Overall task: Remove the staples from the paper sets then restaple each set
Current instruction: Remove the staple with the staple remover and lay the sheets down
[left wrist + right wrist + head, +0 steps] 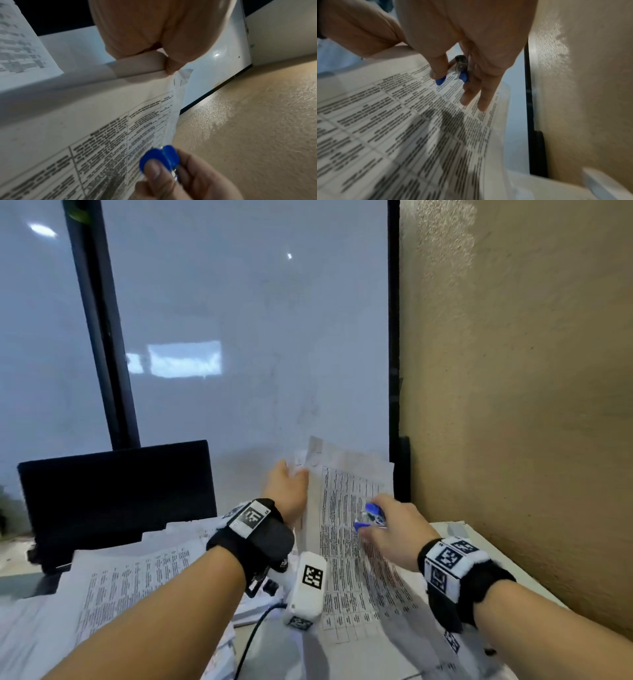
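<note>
Your left hand [287, 489] pinched printed white paper set [356, 542] at stapled corner; right hand [394, 534] gripped blue-handled metal staple remover [371, 517] below corner. Yanking risked tearing.

Two hands: left [287, 491], right [394, 532]. One staple remover [371, 517]. Two staples [177, 82] at the corner of one lifted paper set [356, 529]. One monitor [116, 494]. Loose sheets [130, 577] on the bench: number unclear.
</note>
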Demonstrator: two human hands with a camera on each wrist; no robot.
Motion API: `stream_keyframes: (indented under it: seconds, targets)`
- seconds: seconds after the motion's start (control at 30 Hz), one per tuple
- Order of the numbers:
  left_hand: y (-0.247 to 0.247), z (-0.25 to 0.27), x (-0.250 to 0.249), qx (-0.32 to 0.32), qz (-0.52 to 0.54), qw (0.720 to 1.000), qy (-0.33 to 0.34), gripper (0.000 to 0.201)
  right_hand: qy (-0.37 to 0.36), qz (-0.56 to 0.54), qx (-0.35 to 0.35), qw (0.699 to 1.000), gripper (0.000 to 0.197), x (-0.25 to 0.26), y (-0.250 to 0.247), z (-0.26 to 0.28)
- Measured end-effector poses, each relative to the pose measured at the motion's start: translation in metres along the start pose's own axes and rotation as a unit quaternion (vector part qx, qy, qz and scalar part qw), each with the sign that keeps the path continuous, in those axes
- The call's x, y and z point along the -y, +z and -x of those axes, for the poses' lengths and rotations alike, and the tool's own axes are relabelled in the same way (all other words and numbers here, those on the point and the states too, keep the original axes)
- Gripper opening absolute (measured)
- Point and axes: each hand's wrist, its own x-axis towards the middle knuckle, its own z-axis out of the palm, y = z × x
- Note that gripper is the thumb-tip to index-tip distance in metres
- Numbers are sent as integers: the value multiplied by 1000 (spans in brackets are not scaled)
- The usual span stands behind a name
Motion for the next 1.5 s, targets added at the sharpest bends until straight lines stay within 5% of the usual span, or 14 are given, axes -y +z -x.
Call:
stream_keyframes:
  seconds: [0.13, 0.43, 0.87, 0.97, 1.03, 1.1, 1.4, 1.5]
  targets:
    - [-26, 34, -45, 10, 78, 997, -5, 20, -76, 15, -85, 993, 29, 50, -33, 4]
    - [-52, 81, -91, 49, 129, 990, 24, 25, -217, 103, -135, 961, 32, 127, -79, 23]
    - [-52, 113, -97, 36, 118, 991, 42, 23, -185, 215, -77, 956, 29, 144, -86, 50]
    - [-50, 109, -89, 23, 125, 991, 33, 49, -188, 231, -82, 951, 21, 142, -82, 52]
    - [-48, 112, -89, 30, 127, 991, 32, 38, -192, 231, -94, 949, 15, 139, -78, 54]
    - [-48, 116, -93, 42, 130, 990, 27, 22, -187, 210, -108, 953, 18, 137, -76, 55]
    - [-39, 111, -88, 11, 89, 995, 38, 35, -175, 120, -161, 964, 26, 127, -65, 52]
    - [-37, 110, -85, 10, 109, 993, 33, 32, -155, 15, -172, 973, 26, 125, -60, 52]
